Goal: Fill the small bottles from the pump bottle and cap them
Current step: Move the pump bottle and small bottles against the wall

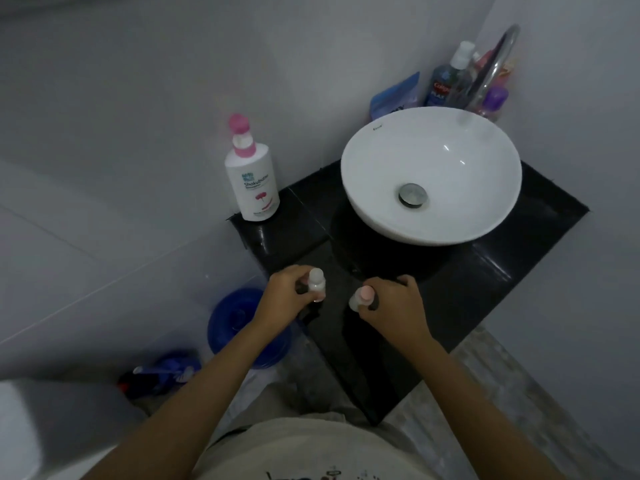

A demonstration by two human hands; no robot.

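Observation:
A white pump bottle with a pink pump head stands at the back left corner of the black counter. My left hand grips a small clear bottle with a white cap, upright near the counter's left edge. My right hand holds a second small bottle with a pale pink cap, tilted towards the left. The two small bottles are a short way apart over the counter's front part. How full they are is not visible.
A white bowl sink with a metal drain fills the counter's middle. Behind it stand a curved tap, a mouthwash bottle, a blue pouch and a purple-capped bottle. Below left are a blue bucket and a toilet.

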